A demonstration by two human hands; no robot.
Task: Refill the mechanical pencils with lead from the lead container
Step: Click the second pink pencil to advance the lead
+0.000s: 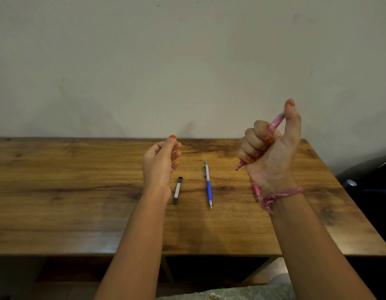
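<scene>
Her right hand (269, 146) is fisted round a pink pencil (275, 123), thumb on its end. The left hand (160, 161) hovers loosely curled, holding nothing. Between them the lead container (177, 190) and blue pencil (208, 184) lie on the tabletop (79, 191); another pink pencil (256, 191) peeks behind her wrist.

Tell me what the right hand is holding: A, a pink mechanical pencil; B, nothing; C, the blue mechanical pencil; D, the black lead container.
A: the right hand grips a pink mechanical pencil in its fist, while the blue mechanical pencil and black lead container lie on the table.

head-worn view, forward and down
</scene>
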